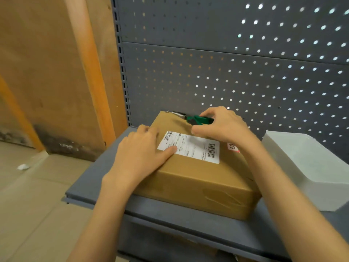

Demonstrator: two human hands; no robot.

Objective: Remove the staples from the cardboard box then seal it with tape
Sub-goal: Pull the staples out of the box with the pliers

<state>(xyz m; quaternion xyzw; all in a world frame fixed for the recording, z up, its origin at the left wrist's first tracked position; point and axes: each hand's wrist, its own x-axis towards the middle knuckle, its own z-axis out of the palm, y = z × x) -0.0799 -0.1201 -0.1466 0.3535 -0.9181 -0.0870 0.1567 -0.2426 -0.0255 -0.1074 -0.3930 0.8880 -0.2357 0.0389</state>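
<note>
Now I see box [198, 178] label [190, 146]: barcodes, text unreadable | left hand [139, 154] flat, fingers straight on box | right hand [224, 125] grips green pliers [190, 119] at far corner | white bin [309, 167] just beside, on shelf [105, 186]

1. The left hand [140, 154] lies flat, palm down, on the top of the box [190, 173] near its left edge, fingers straight and pointing away, thumb stretched right onto the label [190, 147].
2. The right hand [223, 124] is curled round the green handles of the pliers [192, 119] at the box's far edge, knuckles up, thumb below.
3. Both forearms are bare and reach in from the bottom edge of the view.
</note>
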